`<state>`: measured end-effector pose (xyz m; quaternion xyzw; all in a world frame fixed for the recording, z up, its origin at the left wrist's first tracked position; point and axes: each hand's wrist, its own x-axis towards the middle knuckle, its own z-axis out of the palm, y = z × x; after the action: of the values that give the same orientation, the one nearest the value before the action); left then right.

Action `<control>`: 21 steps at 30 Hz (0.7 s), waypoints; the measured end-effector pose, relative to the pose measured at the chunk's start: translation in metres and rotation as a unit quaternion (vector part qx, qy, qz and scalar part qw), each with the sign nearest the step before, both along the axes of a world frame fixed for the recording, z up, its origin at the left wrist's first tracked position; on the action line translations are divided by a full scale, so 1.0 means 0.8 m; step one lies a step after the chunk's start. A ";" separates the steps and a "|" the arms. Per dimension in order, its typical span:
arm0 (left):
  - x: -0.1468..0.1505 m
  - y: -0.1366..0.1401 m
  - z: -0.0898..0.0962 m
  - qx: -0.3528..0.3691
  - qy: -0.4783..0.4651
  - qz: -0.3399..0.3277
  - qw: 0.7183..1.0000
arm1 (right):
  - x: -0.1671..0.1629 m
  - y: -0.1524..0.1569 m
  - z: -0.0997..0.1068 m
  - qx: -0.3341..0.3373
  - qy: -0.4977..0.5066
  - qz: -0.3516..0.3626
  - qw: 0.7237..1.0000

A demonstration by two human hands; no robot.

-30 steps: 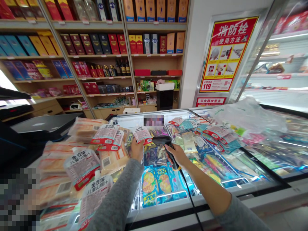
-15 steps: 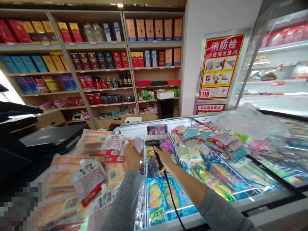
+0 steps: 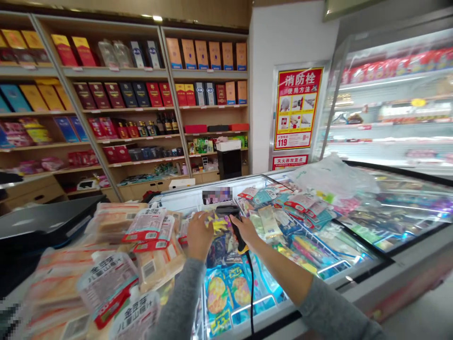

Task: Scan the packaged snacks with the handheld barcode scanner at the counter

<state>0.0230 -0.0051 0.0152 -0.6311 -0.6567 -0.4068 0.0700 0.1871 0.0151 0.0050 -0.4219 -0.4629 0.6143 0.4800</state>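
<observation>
In the head view, my right hand (image 3: 244,232) is wrapped round the handle of a black and yellow barcode scanner (image 3: 236,230), its cord running down toward me. My left hand (image 3: 199,234) is just left of the scanner head, fingers curved and apart, with nothing visible between them. Beside its wrist lies a red and white drink pouch (image 3: 184,230), partly hidden. More of these spouted pouches (image 3: 146,224) rest further left on clear packs of a pale, flat food (image 3: 155,269).
Beneath is a glass-topped freezer (image 3: 348,288) with blue ice-cream packs (image 3: 219,288) inside. Several red and teal pouches (image 3: 300,202) and a clear plastic bag (image 3: 332,177) lie on the right. A dark counter device (image 3: 53,222) stands left; shelves of boxes (image 3: 116,94) line the back.
My head view has turned right. The small pouch that was in my left hand by the scanner no longer shows there. My right hand still grips the scanner.
</observation>
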 end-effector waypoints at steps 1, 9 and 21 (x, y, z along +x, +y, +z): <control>0.016 0.005 -0.001 0.009 -0.016 -0.038 0.999 | 0.019 0.001 0.004 0.004 0.004 -0.013 1.000; 0.194 0.071 0.001 -0.063 -0.073 -0.264 0.960 | 0.205 0.003 0.018 0.030 0.052 -0.212 0.975; 0.369 0.197 -0.002 -0.221 -0.080 -0.282 0.930 | 0.364 -0.019 0.007 -0.012 0.048 -0.336 0.941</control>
<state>0.3182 0.1525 0.0137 -0.7549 -0.5286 -0.3037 -0.2417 0.4782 -0.0001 0.0107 -0.5287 -0.2632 0.4423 0.6750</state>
